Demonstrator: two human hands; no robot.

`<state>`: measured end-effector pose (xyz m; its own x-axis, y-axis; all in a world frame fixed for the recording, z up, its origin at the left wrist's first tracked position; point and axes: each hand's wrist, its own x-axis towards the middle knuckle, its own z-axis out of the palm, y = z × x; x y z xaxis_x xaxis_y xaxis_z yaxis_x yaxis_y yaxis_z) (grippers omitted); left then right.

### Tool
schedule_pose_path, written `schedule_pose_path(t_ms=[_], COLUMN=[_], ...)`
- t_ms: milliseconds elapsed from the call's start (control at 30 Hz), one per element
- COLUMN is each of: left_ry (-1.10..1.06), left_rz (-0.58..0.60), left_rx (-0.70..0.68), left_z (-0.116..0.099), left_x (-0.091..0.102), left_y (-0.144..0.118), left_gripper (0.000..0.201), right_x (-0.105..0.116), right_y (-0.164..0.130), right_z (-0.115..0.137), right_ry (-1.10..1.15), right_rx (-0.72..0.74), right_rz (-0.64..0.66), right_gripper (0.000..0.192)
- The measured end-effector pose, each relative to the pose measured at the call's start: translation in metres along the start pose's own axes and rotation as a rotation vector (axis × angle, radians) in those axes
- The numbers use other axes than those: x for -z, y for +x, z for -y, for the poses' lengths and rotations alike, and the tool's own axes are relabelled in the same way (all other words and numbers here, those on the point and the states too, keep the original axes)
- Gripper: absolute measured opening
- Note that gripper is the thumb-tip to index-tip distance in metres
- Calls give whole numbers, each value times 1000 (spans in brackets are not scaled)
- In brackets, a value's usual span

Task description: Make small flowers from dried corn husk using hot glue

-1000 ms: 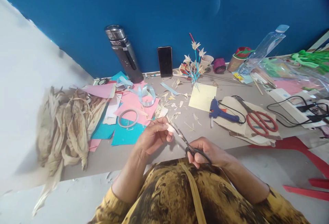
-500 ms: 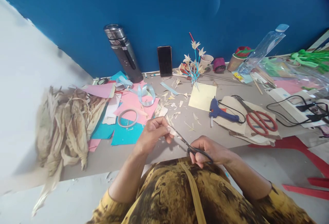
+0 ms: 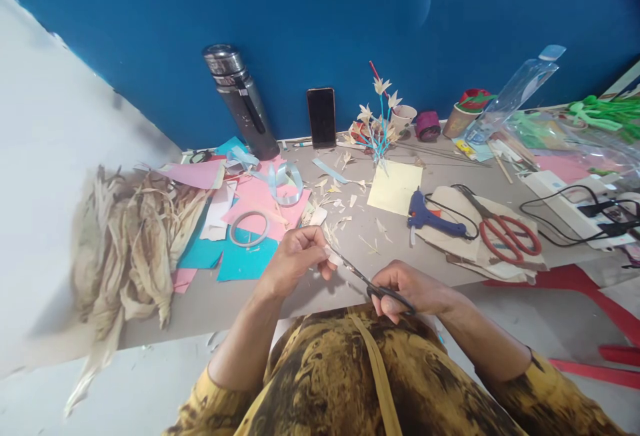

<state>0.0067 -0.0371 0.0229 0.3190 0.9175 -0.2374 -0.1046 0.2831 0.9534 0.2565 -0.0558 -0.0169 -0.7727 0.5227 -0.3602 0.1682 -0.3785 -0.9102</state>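
Between the thumb and fingers of my left hand (image 3: pixel 304 253) is pinched a small pale piece of dried husk (image 3: pixel 334 258). My right hand (image 3: pixel 407 289) is closed round the black handles of a pair of scissors (image 3: pixel 357 274). Their blades point up and left, lying against the pale piece at my left fingertips. Cut scraps (image 3: pixel 336 226) litter the table just beyond my hands. Farther back, pale star-shaped flowers on blue stems (image 3: pixel 383 126) stand by a yellow paper sheet (image 3: pixel 395 187).
Dried husks (image 3: pixel 135 243) hang over the table's left edge. A flask (image 3: pixel 245 106) and a phone (image 3: pixel 321 118) stand at the back. To the right are a blue glue gun (image 3: pixel 434 218), red-handled scissors (image 3: pixel 509 237), a power strip (image 3: pixel 565 206) and a plastic bottle (image 3: pixel 520 93).
The scissors look more closed on the pale piece than before, and my right hand has shifted slightly. My left hand keeps its pinch in nearly the same place.
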Motion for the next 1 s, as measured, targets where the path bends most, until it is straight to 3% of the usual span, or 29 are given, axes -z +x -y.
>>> schedule_pose_path(t_ms=[400,1000], left_ry=[-44,-170], left_rz=[22,-22], left_rx=[-25,-8], left_z=[-3,2], left_x=[0,-6], left_y=[0,-5], left_gripper=[16,20], right_x=[-4,-7], right_y=[1,3], right_z=[7,-6], right_ry=[18,44], right_rx=[-46,5], right_rz=[-44,-74], right_gripper=[34,46])
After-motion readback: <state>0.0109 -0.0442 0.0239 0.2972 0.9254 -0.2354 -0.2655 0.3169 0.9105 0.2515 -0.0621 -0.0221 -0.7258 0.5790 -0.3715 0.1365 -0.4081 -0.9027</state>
